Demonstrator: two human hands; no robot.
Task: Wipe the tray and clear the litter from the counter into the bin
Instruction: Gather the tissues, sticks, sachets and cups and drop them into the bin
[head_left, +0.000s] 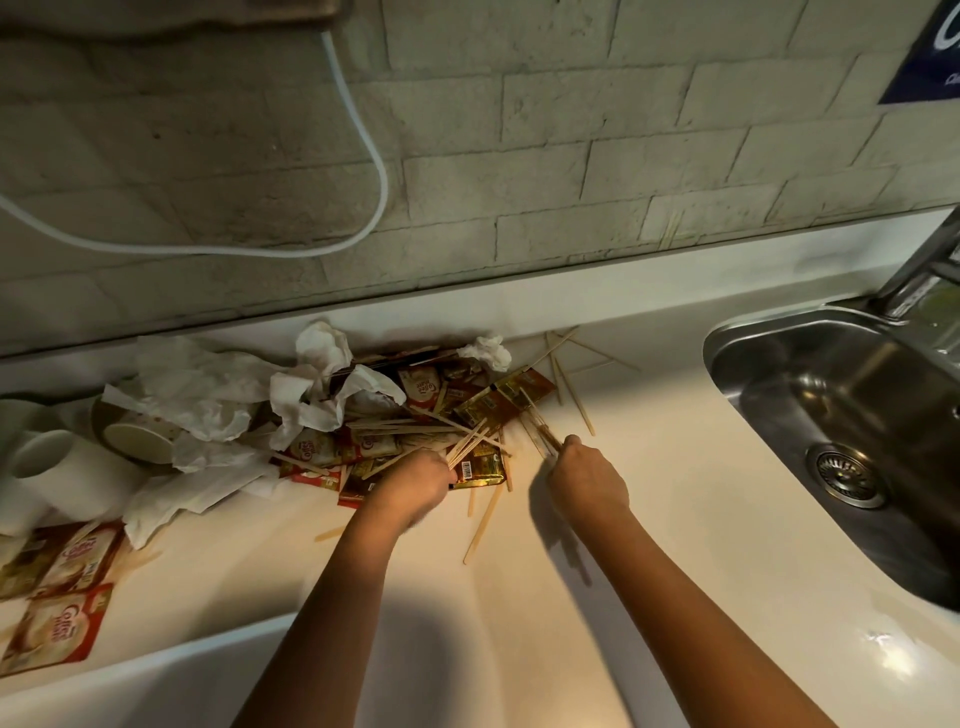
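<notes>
Both hands are down on the white surface (675, 467): left hand (415, 480) is gripping a bunch of wooden stir sticks (467, 441), right hand (587, 478) is pinching a couple more sticks. Litter pile (363, 415) of sachets, crumpled tissues and a paper cup (135, 434) sits against the wall, left of the sink (841, 415).

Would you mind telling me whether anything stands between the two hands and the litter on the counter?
Nothing visible does. The left hand already grips a bunch of wooden stir sticks at the pile's near edge, and the right hand pinches more sticks beside the gold sachets. The bin is out of view.
</notes>
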